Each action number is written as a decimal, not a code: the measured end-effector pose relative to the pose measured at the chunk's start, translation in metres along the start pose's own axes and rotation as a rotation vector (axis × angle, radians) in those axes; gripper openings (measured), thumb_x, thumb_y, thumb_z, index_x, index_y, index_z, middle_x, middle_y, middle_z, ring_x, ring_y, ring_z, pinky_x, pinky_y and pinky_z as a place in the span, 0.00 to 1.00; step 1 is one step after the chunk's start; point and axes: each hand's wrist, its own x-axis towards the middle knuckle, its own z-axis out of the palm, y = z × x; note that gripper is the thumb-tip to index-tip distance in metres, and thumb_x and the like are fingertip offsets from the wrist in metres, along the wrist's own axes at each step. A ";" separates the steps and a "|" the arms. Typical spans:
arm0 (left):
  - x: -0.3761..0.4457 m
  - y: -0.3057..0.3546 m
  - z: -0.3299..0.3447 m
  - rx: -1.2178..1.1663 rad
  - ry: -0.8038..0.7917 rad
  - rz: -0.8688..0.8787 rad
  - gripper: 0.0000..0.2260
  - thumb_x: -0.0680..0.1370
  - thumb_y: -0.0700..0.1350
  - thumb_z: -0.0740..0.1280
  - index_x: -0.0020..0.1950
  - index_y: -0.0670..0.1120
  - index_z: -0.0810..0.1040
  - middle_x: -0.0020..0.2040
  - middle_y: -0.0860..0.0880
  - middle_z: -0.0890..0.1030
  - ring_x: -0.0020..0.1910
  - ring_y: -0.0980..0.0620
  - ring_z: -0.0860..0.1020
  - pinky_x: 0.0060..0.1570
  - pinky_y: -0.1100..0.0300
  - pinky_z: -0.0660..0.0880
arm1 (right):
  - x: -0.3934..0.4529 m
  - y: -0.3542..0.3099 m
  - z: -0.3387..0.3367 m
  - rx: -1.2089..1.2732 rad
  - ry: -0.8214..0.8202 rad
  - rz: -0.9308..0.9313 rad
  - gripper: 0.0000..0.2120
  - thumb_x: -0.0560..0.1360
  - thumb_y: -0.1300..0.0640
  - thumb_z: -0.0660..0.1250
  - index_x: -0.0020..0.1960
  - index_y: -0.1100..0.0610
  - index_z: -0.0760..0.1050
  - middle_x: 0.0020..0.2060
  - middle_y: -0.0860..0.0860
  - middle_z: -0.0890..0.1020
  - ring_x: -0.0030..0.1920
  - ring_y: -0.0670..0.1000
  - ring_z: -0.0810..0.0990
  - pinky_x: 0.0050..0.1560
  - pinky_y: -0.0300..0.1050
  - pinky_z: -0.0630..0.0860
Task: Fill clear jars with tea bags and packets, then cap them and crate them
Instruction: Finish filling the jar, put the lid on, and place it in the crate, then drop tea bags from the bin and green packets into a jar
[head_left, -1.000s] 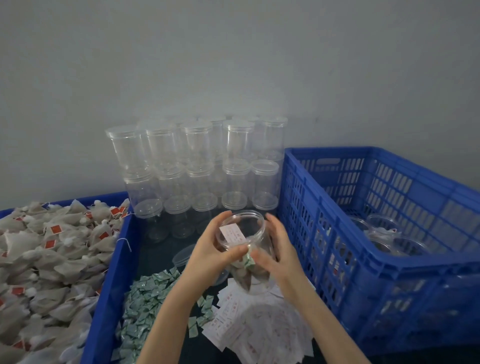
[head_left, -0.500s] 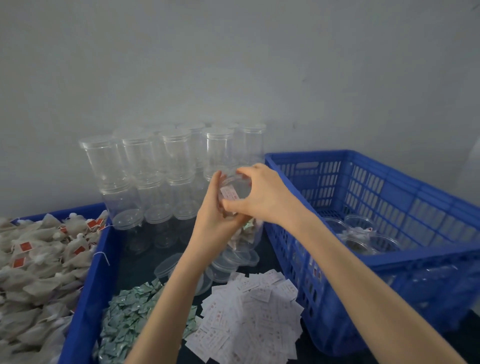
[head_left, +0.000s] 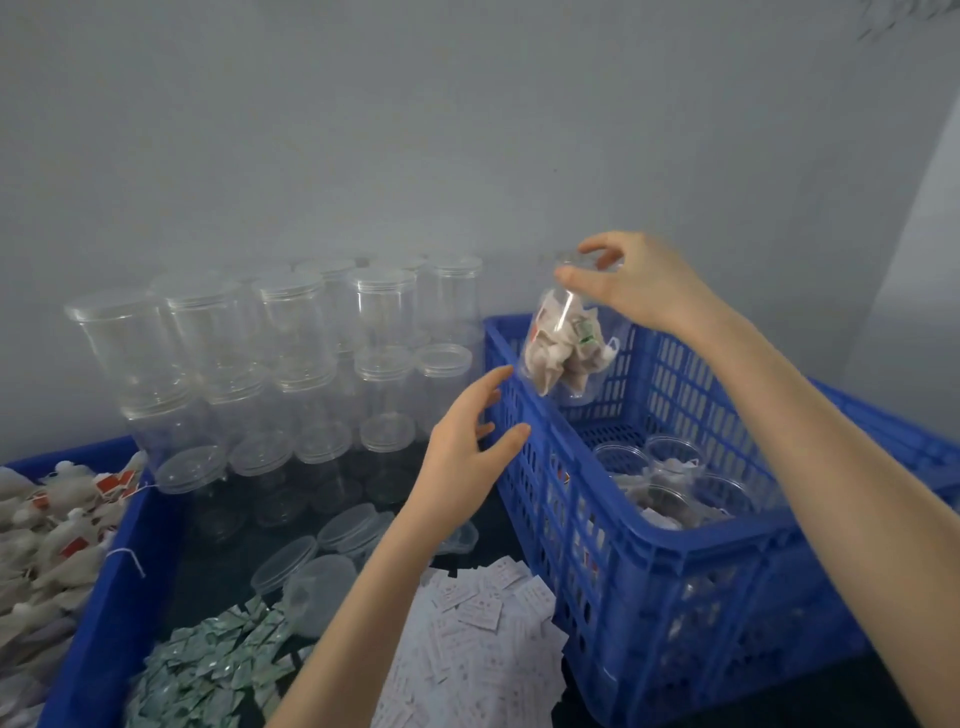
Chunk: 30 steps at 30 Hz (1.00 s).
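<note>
My right hand (head_left: 636, 283) grips the capped top of a clear jar (head_left: 566, 348) filled with tea bags and a green packet. The jar hangs tilted in the air over the back left corner of the blue crate (head_left: 675, 545). My left hand (head_left: 465, 449) is free, fingers relaxed, just left of the crate's wall and below the jar. Several filled, capped jars (head_left: 670, 483) stand inside the crate.
Stacks of empty clear jars (head_left: 291, 364) line the wall. Loose lids (head_left: 332, 545) lie on the dark table, with a heap of green packets (head_left: 213, 665) and white packets (head_left: 478, 639) in front. A blue bin of tea bags (head_left: 47, 540) sits at left.
The right hand has lifted the filled jar up and to the right, over the crate. The left hand has let go of the jar and stays below it.
</note>
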 end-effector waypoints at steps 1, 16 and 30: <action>0.000 -0.002 0.003 0.003 -0.002 0.006 0.23 0.78 0.45 0.67 0.64 0.70 0.65 0.64 0.69 0.70 0.63 0.72 0.68 0.56 0.75 0.69 | 0.005 0.009 0.000 -0.017 0.007 0.018 0.26 0.74 0.40 0.70 0.66 0.55 0.77 0.58 0.52 0.81 0.51 0.49 0.75 0.51 0.40 0.65; -0.008 -0.023 0.005 0.002 0.029 0.025 0.15 0.78 0.38 0.66 0.55 0.59 0.77 0.61 0.59 0.74 0.61 0.62 0.74 0.58 0.56 0.76 | 0.060 0.097 0.098 -0.307 -0.283 0.247 0.36 0.80 0.40 0.59 0.77 0.64 0.56 0.75 0.62 0.56 0.68 0.65 0.67 0.53 0.52 0.71; -0.014 -0.039 -0.007 -0.035 0.060 -0.003 0.15 0.77 0.36 0.66 0.54 0.56 0.79 0.60 0.60 0.75 0.60 0.61 0.74 0.53 0.67 0.73 | 0.039 0.126 0.200 -0.531 -0.531 0.139 0.21 0.81 0.54 0.61 0.70 0.63 0.61 0.67 0.60 0.63 0.66 0.63 0.67 0.58 0.56 0.71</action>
